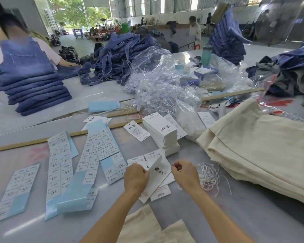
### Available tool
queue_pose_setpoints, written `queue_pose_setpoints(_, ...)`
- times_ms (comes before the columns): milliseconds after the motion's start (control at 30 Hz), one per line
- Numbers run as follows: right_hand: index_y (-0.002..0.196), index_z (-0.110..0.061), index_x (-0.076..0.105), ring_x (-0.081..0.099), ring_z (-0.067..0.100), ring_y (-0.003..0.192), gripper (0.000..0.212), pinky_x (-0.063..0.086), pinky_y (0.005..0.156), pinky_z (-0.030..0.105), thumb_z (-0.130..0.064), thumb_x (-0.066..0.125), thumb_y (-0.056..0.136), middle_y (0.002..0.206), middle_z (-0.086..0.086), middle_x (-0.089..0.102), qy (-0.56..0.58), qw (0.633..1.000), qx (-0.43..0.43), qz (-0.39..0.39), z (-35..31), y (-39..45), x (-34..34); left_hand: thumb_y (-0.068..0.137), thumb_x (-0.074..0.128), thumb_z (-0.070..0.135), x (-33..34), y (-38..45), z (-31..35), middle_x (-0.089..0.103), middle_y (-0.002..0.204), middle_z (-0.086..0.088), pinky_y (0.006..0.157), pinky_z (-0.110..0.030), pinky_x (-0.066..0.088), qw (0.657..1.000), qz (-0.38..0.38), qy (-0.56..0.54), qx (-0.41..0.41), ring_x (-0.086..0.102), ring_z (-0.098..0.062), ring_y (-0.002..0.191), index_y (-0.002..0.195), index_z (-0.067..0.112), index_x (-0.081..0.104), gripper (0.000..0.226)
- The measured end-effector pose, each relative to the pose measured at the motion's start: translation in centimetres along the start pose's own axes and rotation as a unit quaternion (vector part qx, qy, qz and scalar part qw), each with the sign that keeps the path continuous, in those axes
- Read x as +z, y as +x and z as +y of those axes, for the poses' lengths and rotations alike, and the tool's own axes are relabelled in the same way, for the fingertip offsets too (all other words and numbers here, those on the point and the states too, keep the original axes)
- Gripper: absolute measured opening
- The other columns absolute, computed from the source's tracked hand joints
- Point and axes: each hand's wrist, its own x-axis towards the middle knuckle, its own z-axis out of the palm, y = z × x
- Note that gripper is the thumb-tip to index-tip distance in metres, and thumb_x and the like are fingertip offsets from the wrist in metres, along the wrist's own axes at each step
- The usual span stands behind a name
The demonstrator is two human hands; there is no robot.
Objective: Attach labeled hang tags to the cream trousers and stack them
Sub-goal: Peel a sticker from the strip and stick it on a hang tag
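My left hand (136,176) grips a white hang tag (156,174) with black characters, lifted a little off the table. My right hand (184,171) has curled fingers pinching at the tag's upper right edge; what it pinches is too small to tell. More loose tags (161,192) lie under my hands. A tall stack of hang tags (162,134) stands just beyond. A tangle of white strings (209,178) lies right of my right hand. Folded cream trousers (260,149) are piled at the right, and another cream piece (147,228) lies at the near edge.
Blue-backed sticker label sheets (63,165) spread over the left of the table. Wooden rulers (37,140) cross it. A heap of clear plastic bags and fasteners (158,81) sits behind the tags. Folded denim stacks (33,85) and a person stand at the far left.
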Motion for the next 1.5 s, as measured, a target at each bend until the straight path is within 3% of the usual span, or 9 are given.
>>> queue_pose_setpoints(300, 0.089, -0.014, 0.068, 0.064, 0.017, 0.091, 0.042, 0.054, 0.067, 0.026, -0.055, 0.059, 0.084, 0.095, 0.007, 0.069, 0.303, 0.931, 0.120, -0.166, -5.0, -1.3, 3.8, 0.073, 0.078, 0.021, -0.3, -1.1, -0.7, 0.059, 0.059, 0.015, 0.053, -0.015, 0.034, 0.983, 0.111, -0.138, 0.040, 0.056, -0.005, 0.058, 0.054, 0.027, 0.053, 0.032)
queue_pose_setpoints(500, 0.082, -0.009, 0.062, 0.063, 0.023, 0.080, 0.022, 0.054, 0.073, 0.039, -0.020, 0.049, 0.096, 0.086, 0.012, 0.066, 0.365, 0.915, 0.151, -0.081, -5.3, -0.8, 4.5, 0.075, 0.078, 0.032, -0.6, -1.4, -1.8, 0.059, 0.092, 0.019, 0.071, -0.006, 0.038, 0.979, 0.029, -0.159, 0.122, 0.056, 0.003, 0.087, 0.075, 0.029, 0.061, 0.017)
queue_pose_setpoints(633, 0.082, -0.004, 0.065, 0.063, 0.024, 0.077, 0.025, 0.053, 0.073, 0.039, -0.020, 0.052, 0.096, 0.082, 0.015, 0.066, 0.349, 0.923, 0.110, -0.118, -5.3, -1.4, 4.1, 0.085, 0.067, 0.034, -1.9, -1.6, -1.4, 0.061, 0.096, 0.014, 0.060, -0.017, 0.044, 0.940, 0.019, -0.340, -0.007, 0.061, -0.006, 0.086, 0.096, 0.028, 0.054, 0.019)
queue_pose_setpoints(867, 0.075, 0.006, 0.062, 0.066, 0.024, 0.063, 0.042, 0.049, 0.056, 0.030, -0.034, 0.061, 0.091, 0.071, 0.010, 0.064, 0.263, 0.949, 0.067, -0.162, -4.9, -1.4, 1.7, 0.080, 0.073, 0.016, -3.2, -1.2, -1.6, 0.071, 0.073, -0.011, 0.074, -0.042, 0.054, 0.895, 0.017, -0.432, -0.106, 0.067, -0.032, 0.074, 0.069, 0.005, 0.070, 0.016)
queue_pose_setpoints(933, 0.081, -0.001, 0.064, 0.067, 0.028, 0.076, 0.035, 0.046, 0.063, 0.031, -0.032, 0.053, 0.095, 0.078, 0.012, 0.064, 0.048, 0.995, 0.054, -0.065, -2.7, 0.1, -0.6, 0.076, 0.076, 0.014, -3.6, -1.3, -2.0, 0.072, 0.075, -0.013, 0.076, -0.046, 0.055, 0.884, 0.008, -0.450, -0.126, 0.068, -0.034, 0.077, 0.072, 0.002, 0.070, 0.014)
queue_pose_setpoints(1033, 0.115, -0.006, 0.060, 0.060, 0.025, 0.105, 0.033, 0.049, 0.081, 0.031, -0.027, 0.039, 0.100, 0.116, 0.014, 0.059, -0.297, 0.950, 0.070, 0.063, 1.4, 1.8, -4.3, 0.070, 0.079, 0.012, -3.9, -1.9, -2.5, 0.073, 0.071, -0.011, 0.066, -0.039, 0.054, 0.875, 0.010, -0.466, -0.132, 0.069, -0.034, 0.075, 0.071, -0.001, 0.069, 0.017)
queue_pose_setpoints(1233, 0.114, -0.007, 0.060, 0.062, 0.025, 0.109, 0.024, 0.051, 0.081, 0.031, -0.017, 0.047, 0.097, 0.119, 0.011, 0.063, -0.308, 0.939, 0.141, 0.055, 3.9, 2.2, -5.2, 0.065, 0.082, 0.012, -4.6, -3.1, -1.6, 0.073, 0.071, -0.012, 0.075, -0.049, 0.056, 0.882, -0.012, -0.456, -0.120, 0.069, -0.035, 0.075, 0.071, -0.003, 0.069, 0.022)
queue_pose_setpoints(1400, 0.061, -0.011, 0.054, 0.049, 0.021, 0.059, 0.025, 0.040, 0.054, 0.027, -0.012, 0.060, 0.085, 0.059, 0.005, 0.052, 0.001, 0.991, 0.112, 0.072, 1.4, 1.3, -6.1, 0.077, 0.075, 0.019, -5.8, -4.4, -1.5, 0.074, 0.074, -0.013, 0.057, -0.035, 0.057, 0.879, -0.036, -0.459, -0.124, 0.070, -0.025, 0.064, 0.079, -0.003, 0.070, 0.023)
queue_pose_setpoints(1500, 0.064, -0.005, 0.062, 0.039, 0.013, 0.051, 0.022, 0.031, 0.048, 0.022, -0.012, 0.065, 0.085, 0.057, 0.005, 0.051, 0.323, 0.941, 0.101, -0.016, -2.2, -0.6, -6.8, 0.087, 0.064, 0.015, -6.6, -5.6, -1.3, 0.072, 0.080, -0.020, 0.048, -0.029, 0.054, 0.841, -0.116, -0.507, -0.150, 0.069, -0.026, 0.058, 0.082, -0.004, 0.068, 0.020)
